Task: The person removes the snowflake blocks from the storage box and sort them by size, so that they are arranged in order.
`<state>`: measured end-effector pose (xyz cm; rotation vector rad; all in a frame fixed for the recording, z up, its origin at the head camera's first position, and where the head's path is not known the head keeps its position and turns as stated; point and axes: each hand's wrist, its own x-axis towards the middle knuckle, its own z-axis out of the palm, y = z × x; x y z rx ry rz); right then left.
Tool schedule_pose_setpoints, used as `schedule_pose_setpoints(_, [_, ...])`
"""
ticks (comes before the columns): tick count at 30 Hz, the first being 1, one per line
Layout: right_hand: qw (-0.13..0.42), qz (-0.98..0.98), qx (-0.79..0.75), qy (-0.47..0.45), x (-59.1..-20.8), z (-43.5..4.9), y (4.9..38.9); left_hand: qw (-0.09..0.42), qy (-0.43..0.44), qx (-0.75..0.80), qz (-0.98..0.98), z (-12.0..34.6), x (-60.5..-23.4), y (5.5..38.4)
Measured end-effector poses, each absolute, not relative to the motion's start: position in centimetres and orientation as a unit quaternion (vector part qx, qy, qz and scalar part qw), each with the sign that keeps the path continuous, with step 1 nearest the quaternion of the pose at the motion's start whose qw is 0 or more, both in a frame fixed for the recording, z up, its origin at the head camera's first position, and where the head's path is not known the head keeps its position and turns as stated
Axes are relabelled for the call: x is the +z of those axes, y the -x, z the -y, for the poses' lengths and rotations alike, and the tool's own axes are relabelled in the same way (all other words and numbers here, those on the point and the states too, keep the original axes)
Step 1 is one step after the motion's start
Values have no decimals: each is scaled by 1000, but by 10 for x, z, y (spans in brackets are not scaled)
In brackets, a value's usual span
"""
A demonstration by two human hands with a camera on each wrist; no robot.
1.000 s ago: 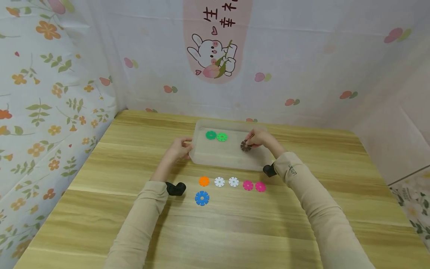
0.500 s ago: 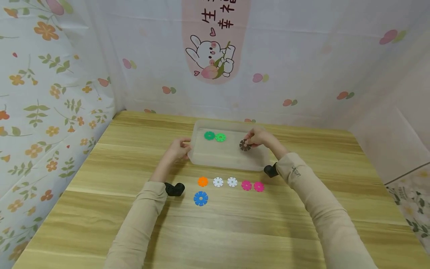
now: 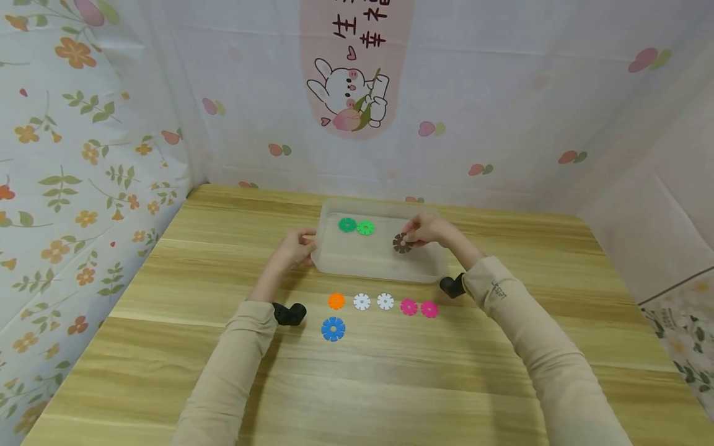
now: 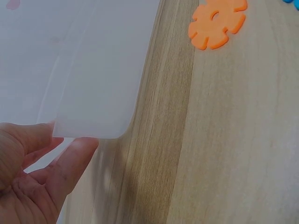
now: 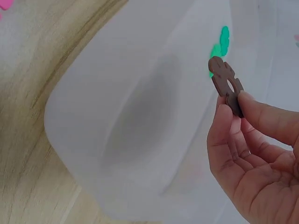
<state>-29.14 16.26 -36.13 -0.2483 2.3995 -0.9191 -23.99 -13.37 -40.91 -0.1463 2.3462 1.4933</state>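
Observation:
In the head view a translucent white plastic tray (image 3: 368, 270) stands near the back of the table. My left hand (image 3: 295, 248) holds it at its left end, fingertips and thumb on the edge in the left wrist view. Above the tray's right half, my right hand (image 3: 429, 229) pinches a brown notched building disc (image 3: 402, 243) between thumb and fingers; the right wrist view shows this disc tilted, with a round centre hole. A dark green disc (image 3: 347, 225) and a light green disc (image 3: 365, 228) lie side by side in the tray.
In front of the tray runs a row: an orange disc (image 3: 336, 301), two white discs (image 3: 361, 301) and two pink discs (image 3: 409, 306). A larger blue disc (image 3: 333, 329) lies nearer me. Printed cloth (image 3: 234, 93) hangs behind the table and along its left side.
My right hand has shifted slightly left with the brown disc, which now turns more of its face to the head camera. The left hand stays on the tray; the head view drifted a little.

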Motion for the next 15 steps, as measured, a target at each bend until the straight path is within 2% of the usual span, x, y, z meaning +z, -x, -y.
schedule_pose_setpoints(15, [288,-875,-363,139,-351,-143,273,178,54,527,-830,133,-408,240])
